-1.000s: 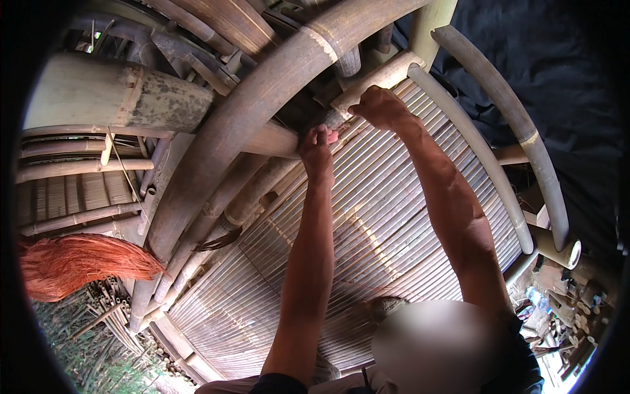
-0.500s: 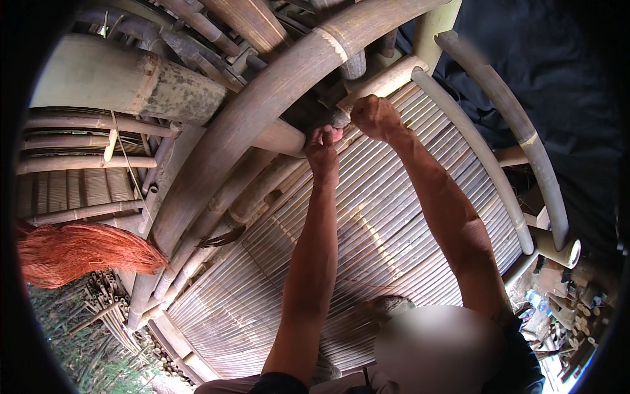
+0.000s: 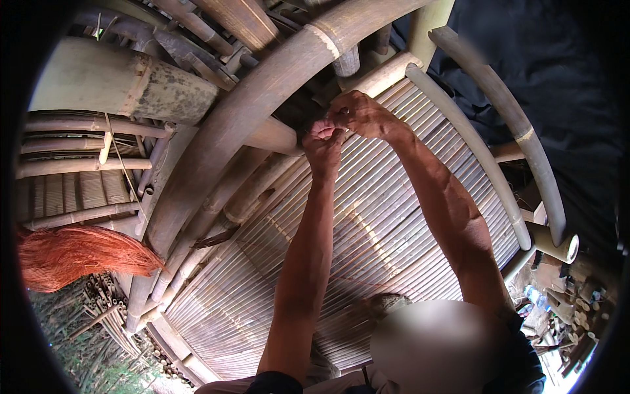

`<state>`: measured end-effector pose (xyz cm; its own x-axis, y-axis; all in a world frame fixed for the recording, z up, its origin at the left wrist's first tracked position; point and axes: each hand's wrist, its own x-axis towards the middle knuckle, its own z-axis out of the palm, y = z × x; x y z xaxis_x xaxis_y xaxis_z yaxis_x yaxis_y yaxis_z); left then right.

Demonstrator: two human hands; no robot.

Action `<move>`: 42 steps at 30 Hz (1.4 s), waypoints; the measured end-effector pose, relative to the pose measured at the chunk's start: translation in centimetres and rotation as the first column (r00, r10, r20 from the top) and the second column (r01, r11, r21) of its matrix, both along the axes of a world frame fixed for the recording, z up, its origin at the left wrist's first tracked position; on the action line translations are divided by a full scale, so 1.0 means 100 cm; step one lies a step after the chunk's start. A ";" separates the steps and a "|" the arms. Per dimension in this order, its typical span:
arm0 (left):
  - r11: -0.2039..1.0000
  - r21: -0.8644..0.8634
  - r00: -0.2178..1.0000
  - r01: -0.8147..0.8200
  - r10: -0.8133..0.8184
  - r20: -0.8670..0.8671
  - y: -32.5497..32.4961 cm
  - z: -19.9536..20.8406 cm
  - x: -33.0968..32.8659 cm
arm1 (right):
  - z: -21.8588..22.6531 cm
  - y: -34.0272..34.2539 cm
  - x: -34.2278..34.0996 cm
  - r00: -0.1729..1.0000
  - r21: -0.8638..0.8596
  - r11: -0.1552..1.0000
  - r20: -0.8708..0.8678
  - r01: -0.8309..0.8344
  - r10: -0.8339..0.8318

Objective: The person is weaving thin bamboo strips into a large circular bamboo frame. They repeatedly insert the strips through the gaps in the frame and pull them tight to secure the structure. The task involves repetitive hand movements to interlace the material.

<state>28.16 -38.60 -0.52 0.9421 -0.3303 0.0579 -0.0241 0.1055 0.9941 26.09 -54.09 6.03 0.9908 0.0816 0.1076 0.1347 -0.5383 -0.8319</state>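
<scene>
Both my hands meet at the far edge of a slatted bamboo panel (image 3: 374,203), beside a bamboo rail junction. My left hand (image 3: 323,146) is closed, its thumb and fingertips drawn together. Just right of it, my right hand (image 3: 362,117) is bent at the wrist with its fingers curled, touching or nearly touching the left fingertips. Whatever the fingers pinch is too small or hidden to make out. A short bamboo crosspiece (image 3: 272,136) ends next to my left hand. Over it arches a thick curved bamboo pole (image 3: 262,92).
A bundle of reddish fibres (image 3: 88,257) hangs over the frame at left. Slimmer bamboo rails (image 3: 85,167) and a wide bamboo pole (image 3: 92,77) lie beyond. Dark cloth (image 3: 545,85) covers the right side; cut bamboo pieces (image 3: 577,322) lie at lower right.
My right hand has moved left and slightly down, closing the gap to my left hand. The left hand stays near the same spot, its fingers turned further inward.
</scene>
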 end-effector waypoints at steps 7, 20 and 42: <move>1.000 0.007 0.999 -0.029 0.030 -0.033 0.003 -0.007 0.009 | -0.001 -0.006 -0.003 0.992 0.257 0.962 -0.103 0.091 -0.067; 0.993 -0.065 0.994 0.097 -0.100 -0.049 0.004 0.093 0.006 | -0.050 0.000 -0.018 0.967 0.821 0.560 -0.220 0.111 0.131; 0.514 0.773 0.752 -0.371 -0.322 0.575 0.013 0.022 -0.048 | 0.166 -0.155 -0.230 0.701 0.569 0.630 0.126 0.528 -0.702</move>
<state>23.32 -37.32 1.64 0.7995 -0.5196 0.3015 -0.5989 -0.7280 0.3336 3.05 -69.61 22.63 0.6865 -0.6796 0.2586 0.2084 -0.1568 -0.9654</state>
